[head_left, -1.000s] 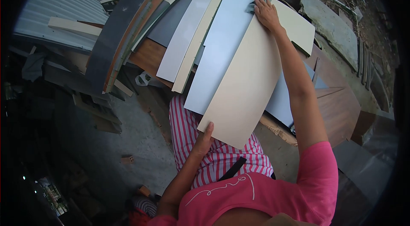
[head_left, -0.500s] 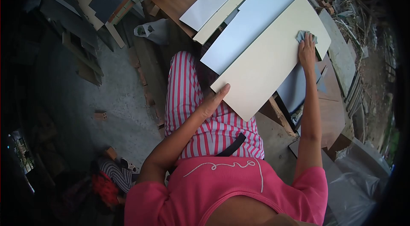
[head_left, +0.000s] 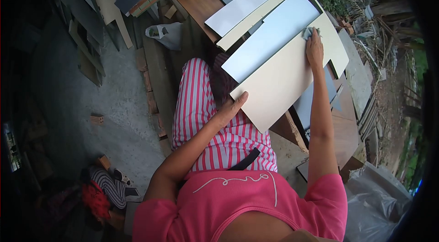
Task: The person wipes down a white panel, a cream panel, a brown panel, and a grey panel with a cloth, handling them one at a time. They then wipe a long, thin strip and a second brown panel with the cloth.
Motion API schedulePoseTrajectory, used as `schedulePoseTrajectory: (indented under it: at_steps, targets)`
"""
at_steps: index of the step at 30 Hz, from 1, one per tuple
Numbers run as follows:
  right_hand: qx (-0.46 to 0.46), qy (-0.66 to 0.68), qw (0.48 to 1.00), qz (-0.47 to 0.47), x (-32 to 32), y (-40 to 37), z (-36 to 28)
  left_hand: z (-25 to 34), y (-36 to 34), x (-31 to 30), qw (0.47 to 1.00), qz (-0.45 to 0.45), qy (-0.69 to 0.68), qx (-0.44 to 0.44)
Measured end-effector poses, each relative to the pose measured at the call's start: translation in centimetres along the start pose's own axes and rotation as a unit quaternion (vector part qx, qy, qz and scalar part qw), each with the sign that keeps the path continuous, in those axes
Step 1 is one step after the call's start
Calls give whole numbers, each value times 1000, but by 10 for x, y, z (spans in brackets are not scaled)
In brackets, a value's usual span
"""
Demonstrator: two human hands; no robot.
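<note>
A long cream-coloured board (head_left: pixel 279 84) slants away from my lap over other panels, with a notch near its far end. My left hand (head_left: pixel 232 110) grips the board's near left edge, thumb on top and fingers hidden beneath. Toward the far part of the board, my right hand (head_left: pixel 314 51) presses a crumpled grey-green cloth (head_left: pixel 309 33) onto the surface. A glossy white panel (head_left: pixel 274 31) lies alongside the board's left edge.
More panels (head_left: pixel 247 2) are stacked beyond on a brown wooden board (head_left: pixel 196 6). A white plastic bag (head_left: pixel 165 35) sits to the left. Boards lean at upper left (head_left: pixel 84 22). A brick (head_left: pixel 96 119) lies on the concrete floor (head_left: pixel 123 91). Plastic sheeting (head_left: pixel 377 201) is at lower right.
My right hand has slid the cloth leftward across the board, toward its left edge. My left hand keeps its hold at the near corner. The view has shifted slightly.
</note>
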State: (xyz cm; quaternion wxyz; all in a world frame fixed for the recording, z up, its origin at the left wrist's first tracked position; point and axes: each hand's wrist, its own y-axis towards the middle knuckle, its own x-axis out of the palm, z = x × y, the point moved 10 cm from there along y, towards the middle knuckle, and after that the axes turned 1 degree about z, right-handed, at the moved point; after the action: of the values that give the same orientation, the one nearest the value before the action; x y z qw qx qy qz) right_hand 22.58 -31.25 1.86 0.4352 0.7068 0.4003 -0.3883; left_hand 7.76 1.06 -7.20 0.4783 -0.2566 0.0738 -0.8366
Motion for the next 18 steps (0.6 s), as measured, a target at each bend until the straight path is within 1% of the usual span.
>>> schedulePoseTrajectory:
  at_steps: [2, 3, 4, 5, 6, 7, 8, 9, 12, 13, 15, 16, 18]
  targets:
    - [7, -26, 999, 42, 2, 7, 10, -4, 0, 0, 1000, -4, 3, -7]
    - [-11, 1, 1000, 17, 6, 0, -8, -5, 0, 0, 1000, -11, 7, -16]
    - [-30, 27, 999, -6, 6, -16, -39, -3, 0, 1, 1000, -12, 8, -15]
    - [-74, 55, 995, -25, 3, -39, -78, 3, -1, 1, 1000, -3, 24, -5]
    - [-156, 52, 986, -36, -3, -68, -119, 7, -1, -1, 999, 4, 40, 5]
    - [-193, 76, 975, -83, -4, -95, -147, 4, 0, 4, 998, -36, 41, -10]
    - [-238, 81, 961, -112, -6, -118, -167, 2, 0, 4, 998, -41, 43, -12]
    - [-277, 75, 948, -135, -3, -133, -172, 0, 0, 3, 998, -38, 50, -24]
    - [-246, 48, 961, -115, -6, -107, -139, -3, 0, 1, 995, -41, 78, -38]
    - [-218, 27, 970, -109, -6, -84, -121, -7, 0, 0, 995, -38, 78, -45]
    - [-160, -25, 984, -75, -1, -32, -68, -9, -3, 0, 996, -28, 66, -62]
    - [-150, -46, 986, -48, 5, -4, -37, -12, -3, 0, 995, -30, 68, -62]
    - [-78, -80, 993, -26, 18, 55, 36, -19, -1, -4, 999, -13, 14, -42]
